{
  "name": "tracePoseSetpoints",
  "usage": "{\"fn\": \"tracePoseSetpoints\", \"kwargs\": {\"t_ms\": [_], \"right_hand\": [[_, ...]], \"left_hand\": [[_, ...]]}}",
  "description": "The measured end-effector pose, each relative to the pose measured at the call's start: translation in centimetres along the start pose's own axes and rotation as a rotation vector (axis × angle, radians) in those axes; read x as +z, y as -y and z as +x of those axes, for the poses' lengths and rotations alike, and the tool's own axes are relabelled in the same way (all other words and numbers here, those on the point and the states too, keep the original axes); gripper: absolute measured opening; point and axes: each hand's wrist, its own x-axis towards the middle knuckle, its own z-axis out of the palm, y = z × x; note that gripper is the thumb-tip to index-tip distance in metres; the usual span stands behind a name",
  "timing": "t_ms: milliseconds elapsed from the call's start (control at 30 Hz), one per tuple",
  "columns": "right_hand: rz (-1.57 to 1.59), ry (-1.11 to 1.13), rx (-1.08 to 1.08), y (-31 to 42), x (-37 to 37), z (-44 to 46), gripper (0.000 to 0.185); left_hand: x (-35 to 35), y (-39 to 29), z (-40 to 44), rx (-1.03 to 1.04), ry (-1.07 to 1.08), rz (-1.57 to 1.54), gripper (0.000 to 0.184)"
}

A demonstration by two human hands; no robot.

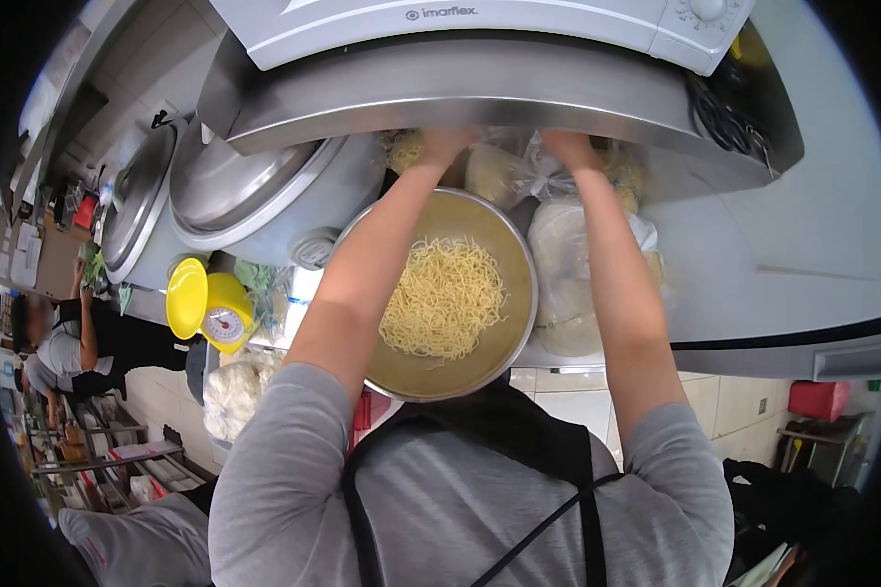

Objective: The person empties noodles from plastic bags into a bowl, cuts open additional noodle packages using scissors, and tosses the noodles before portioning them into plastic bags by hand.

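Observation:
Both of my arms reach forward under the edge of a steel shelf (519,83). My left hand (448,145) is beside some noodles and a clear plastic bag (494,174); the shelf hides its fingers. Near the top of another clear bag is my right hand (570,147), its fingers also hidden by the shelf edge. Below my hands, a large round metal bowl (514,342) holds a heap of thin yellow noodles (442,298). Right of the bowl lies a plastic bag with pale contents (563,284), partly behind my right forearm.
Large lidded pots (255,181) stand at the left, with a yellow scale (227,323) in front of them. A bag of pale pieces (233,396) lies near my left elbow. A white appliance (499,24) sits on the shelf. Other people (78,333) are at the far left.

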Motion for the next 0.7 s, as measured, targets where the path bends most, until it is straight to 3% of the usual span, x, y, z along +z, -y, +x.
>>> {"fn": "tracePoseSetpoints", "kwargs": {"t_ms": [100, 167, 200, 267, 333, 400, 533, 667, 700], "right_hand": [[-0.074, -0.191, 0.166, 5.7, -2.4, -1.0, 0.021], [0.155, 0.079, 0.347, 6.5, -1.1, -1.4, 0.024], [0.155, 0.084, 0.346, 5.9, 0.1, -1.7, 0.024], [0.089, 0.529, 0.398, 3.7, 3.7, -2.1, 0.031], [0.143, 0.539, 0.315, 1.6, 7.3, -4.6, 0.034], [0.213, 0.566, 0.193, 1.0, 9.1, -5.8, 0.038], [0.226, 0.593, 0.200, 2.2, 9.7, -6.2, 0.042], [0.364, 0.592, 0.345, 2.0, 7.8, -5.1, 0.046], [0.431, 0.595, 0.406, 2.2, 6.4, -4.7, 0.047]], "left_hand": [[0.3, -3.2, 0.0, -0.131, -0.044, -0.096, 0.021], [0.6, -5.0, -0.3, -0.115, -0.047, -0.204, 0.017], [0.6, -6.1, -0.7, -0.085, -0.040, -0.244, 0.016], [0.4, -8.8, -1.2, -0.142, 0.014, -0.324, 0.018], [0.6, -10.2, -1.8, -0.229, 0.055, -0.358, 0.020], [1.1, -10.4, -2.1, -0.353, 0.125, -0.635, 0.022], [1.2, -11.0, -2.2, -0.203, 0.259, -0.472, 0.016], [-0.1, -11.9, -1.7, -0.113, 0.171, -0.302, 0.023], [-1.2, -12.2, -1.3, -0.125, 0.240, -0.069, 0.028]]}}
